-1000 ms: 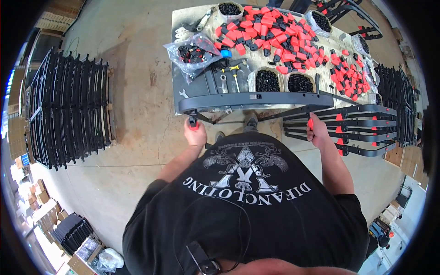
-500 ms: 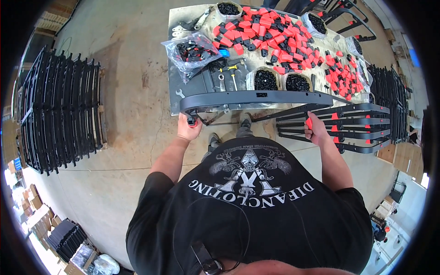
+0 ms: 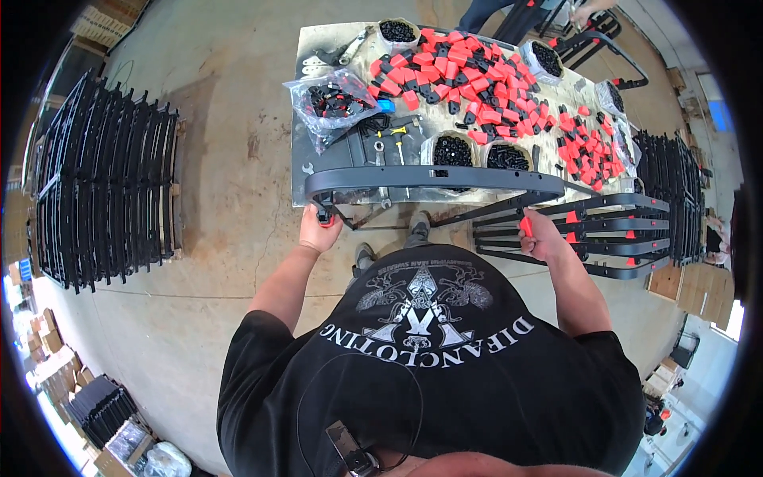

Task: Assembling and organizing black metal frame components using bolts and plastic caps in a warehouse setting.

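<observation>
A curved black metal frame (image 3: 397, 176) spans the space before me, its long bar level along the near edge of the work table (image 3: 310, 191). My left hand (image 3: 320, 232) is closed around the frame's left end, where a small red and black fitting shows at the fingers. At the right end my right hand (image 3: 544, 237) grips the frame's leg, with a red plastic cap (image 3: 526, 227) at its fingertips. Whether that cap is fixed to the leg, I cannot tell. The palms and parts of both grips are hidden.
Red and black plastic caps (image 3: 477, 75) lie heaped on the table, near tubs of black parts (image 3: 453, 151), a plastic bag (image 3: 330, 103), a hammer (image 3: 400, 135) and wrenches. Similar frames (image 3: 620, 230) stand stacked right; black racks (image 3: 107, 187) stand left. A co-worker's hand (image 3: 592, 9) shows far right.
The frame and both hands have shifted slightly left and lower in the picture, with both grips kept. A co-worker's hand and leg have come further into view at the top.
</observation>
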{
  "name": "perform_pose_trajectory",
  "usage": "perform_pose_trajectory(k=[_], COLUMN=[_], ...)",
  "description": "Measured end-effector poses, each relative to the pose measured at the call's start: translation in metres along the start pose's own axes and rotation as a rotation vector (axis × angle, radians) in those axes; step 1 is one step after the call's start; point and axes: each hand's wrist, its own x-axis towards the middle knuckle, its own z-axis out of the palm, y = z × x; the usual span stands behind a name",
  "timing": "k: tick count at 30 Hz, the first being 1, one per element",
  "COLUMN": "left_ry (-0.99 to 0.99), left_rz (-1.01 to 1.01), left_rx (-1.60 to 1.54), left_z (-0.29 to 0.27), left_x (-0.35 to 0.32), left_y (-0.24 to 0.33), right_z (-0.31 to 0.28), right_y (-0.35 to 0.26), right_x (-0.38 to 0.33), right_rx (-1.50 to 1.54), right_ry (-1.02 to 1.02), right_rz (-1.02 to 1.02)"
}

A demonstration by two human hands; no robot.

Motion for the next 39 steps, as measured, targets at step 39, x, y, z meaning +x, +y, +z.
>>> perform_pose_trajectory(k=[39], left_ry=[-0.223], left_rz=[-0.086], left_rx=[0.194], left_z=[-0.002], left_x=[0.004], left_y=[-0.007], right_z=[-0.003], right_y=[0.053], right_x=[0.155], right_rx=[-0.265], right_ry=[0.219], right_rz=[-1.043])
